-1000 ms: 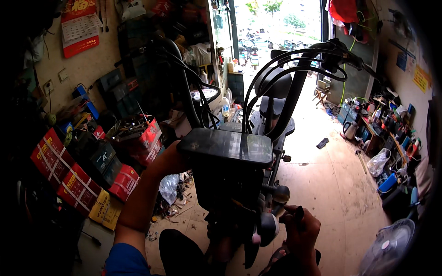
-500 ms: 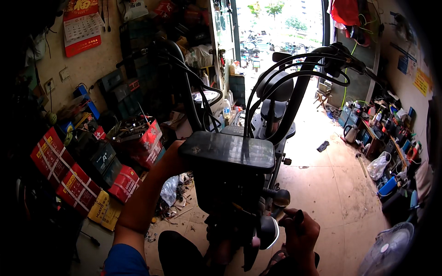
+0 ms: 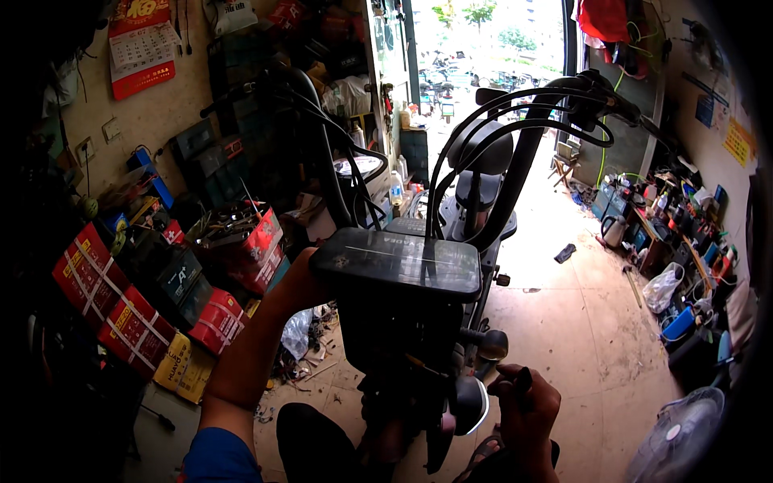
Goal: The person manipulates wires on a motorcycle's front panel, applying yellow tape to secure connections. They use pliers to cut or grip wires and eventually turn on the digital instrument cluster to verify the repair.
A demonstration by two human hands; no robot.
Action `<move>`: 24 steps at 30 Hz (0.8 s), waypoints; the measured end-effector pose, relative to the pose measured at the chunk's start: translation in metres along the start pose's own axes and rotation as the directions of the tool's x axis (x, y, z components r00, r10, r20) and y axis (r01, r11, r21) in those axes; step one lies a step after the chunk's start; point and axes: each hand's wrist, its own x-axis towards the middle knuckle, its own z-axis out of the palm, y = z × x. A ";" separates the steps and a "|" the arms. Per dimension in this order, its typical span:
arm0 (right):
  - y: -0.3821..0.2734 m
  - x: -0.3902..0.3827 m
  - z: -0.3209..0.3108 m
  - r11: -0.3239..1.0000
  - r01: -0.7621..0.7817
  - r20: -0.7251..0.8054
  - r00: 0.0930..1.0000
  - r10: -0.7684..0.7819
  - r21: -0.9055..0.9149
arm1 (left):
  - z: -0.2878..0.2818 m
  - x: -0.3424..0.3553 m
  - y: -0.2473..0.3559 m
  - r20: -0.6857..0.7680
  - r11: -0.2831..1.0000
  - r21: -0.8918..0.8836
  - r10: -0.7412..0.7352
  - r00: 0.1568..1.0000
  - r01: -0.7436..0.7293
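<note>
An electric scooter faces me, with a glossy black flat-topped front panel [image 3: 394, 262] and tall curved black handlebars [image 3: 527, 161]. My left hand [image 3: 304, 270] reaches to the left side of the panel; its fingers are hidden behind it. Low on the right, my right hand [image 3: 529, 402] is closed around a small dark-handled tool [image 3: 525, 380], whose exact kind is too dark to tell. Beside that hand are a round lamp with a bright rim [image 3: 471, 406] and a smaller round lamp [image 3: 493, 345] above it. Much of the scooter's front below the panel is in deep shadow.
Red boxes [image 3: 137, 330] and a yellow box [image 3: 183, 369] are stacked at left. Tools and bottles crowd a low shelf [image 3: 668, 233] along the right wall, and a fan [image 3: 676, 435] stands at lower right. A black object [image 3: 565, 253] lies on the tiled floor.
The view has shifted very slightly. Both hands keep nearly the same place, the left at the panel and the right beside the lamps.
</note>
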 end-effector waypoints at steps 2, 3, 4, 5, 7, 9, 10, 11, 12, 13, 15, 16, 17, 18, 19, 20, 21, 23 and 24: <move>0.002 -0.001 0.001 1.000 -0.007 -0.006 1.000 0.007 0.020 | 0.001 -0.003 -0.002 0.015 0.999 0.034 0.003 1.000 -0.004; 0.002 -0.001 0.001 1.000 -0.010 -0.009 1.000 0.011 0.030 | 0.001 -0.004 -0.004 0.024 0.999 0.041 0.001 1.000 -0.002; 0.002 -0.001 0.001 1.000 -0.011 -0.005 1.000 0.011 0.016 | 0.002 -0.005 -0.005 0.033 0.999 0.047 -0.001 0.999 0.000; 0.000 0.000 0.000 1.000 -0.010 -0.003 1.000 0.010 0.001 | 0.002 -0.005 -0.005 0.042 0.999 0.053 -0.002 0.999 0.000; 0.000 0.000 -0.001 1.000 -0.009 0.001 1.000 0.009 -0.014 | 0.002 -0.005 -0.004 0.045 0.999 0.031 -0.019 0.999 0.018; 0.000 -0.001 -0.001 1.000 -0.006 0.005 1.000 0.006 -0.013 | 0.002 -0.004 -0.003 0.032 0.999 0.034 -0.013 0.999 0.012; 0.001 -0.001 -0.001 1.000 -0.011 0.003 1.000 0.011 0.000 | 0.003 -0.004 -0.003 0.018 0.999 0.046 0.001 1.000 -0.002; 0.002 -0.002 0.000 1.000 -0.015 -0.001 1.000 0.015 0.010 | 0.003 -0.002 -0.003 0.003 0.998 0.057 0.018 1.000 -0.018; 0.002 -0.002 0.000 1.000 -0.019 -0.005 1.000 0.019 0.021 | 0.003 -0.002 -0.003 0.006 0.999 0.041 0.003 1.000 -0.003; 0.002 -0.002 0.000 1.000 -0.018 -0.005 1.000 0.018 0.016 | 0.003 -0.002 -0.002 0.009 1.000 0.025 -0.012 1.000 0.012; 0.001 -0.002 -0.001 1.000 -0.017 -0.004 1.000 0.017 0.006 | 0.004 -0.003 -0.003 0.026 1.000 0.016 -0.024 0.999 0.024; 0.000 -0.001 -0.001 1.000 -0.016 -0.003 1.000 0.016 0.006 | 0.005 -0.004 -0.006 0.037 1.000 0.024 -0.021 0.999 0.020; 0.000 -0.001 -0.001 1.000 -0.014 0.000 1.000 0.014 0.007 | 0.005 -0.006 -0.006 0.049 0.999 0.033 -0.019 0.999 0.018; 0.000 -0.001 -0.001 1.000 -0.011 0.002 1.000 0.011 0.008 | 0.004 -0.006 -0.006 0.048 0.999 0.045 -0.011 0.999 0.009; 0.001 -0.002 -0.001 1.000 -0.013 0.000 1.000 0.013 0.017 | 0.004 -0.006 -0.005 0.047 0.998 0.057 -0.003 0.999 0.000; 0.002 -0.002 -0.001 1.000 -0.016 -0.002 1.000 0.016 0.026 | 0.004 -0.005 -0.005 0.046 0.998 0.068 0.006 0.999 -0.010; 0.003 -0.003 -0.001 0.999 -0.019 -0.005 1.000 0.019 0.034 | 0.004 -0.005 -0.006 0.045 0.997 0.075 0.014 0.999 -0.017; 0.001 -0.002 -0.002 1.000 -0.009 0.007 1.000 0.009 0.008 | 0.006 -0.006 -0.008 0.042 0.995 0.090 0.029 0.999 -0.033; 0.000 -0.001 -0.002 1.000 -0.005 0.013 1.000 0.005 -0.005 | 0.007 -0.007 -0.009 0.044 0.996 0.088 0.022 0.999 -0.026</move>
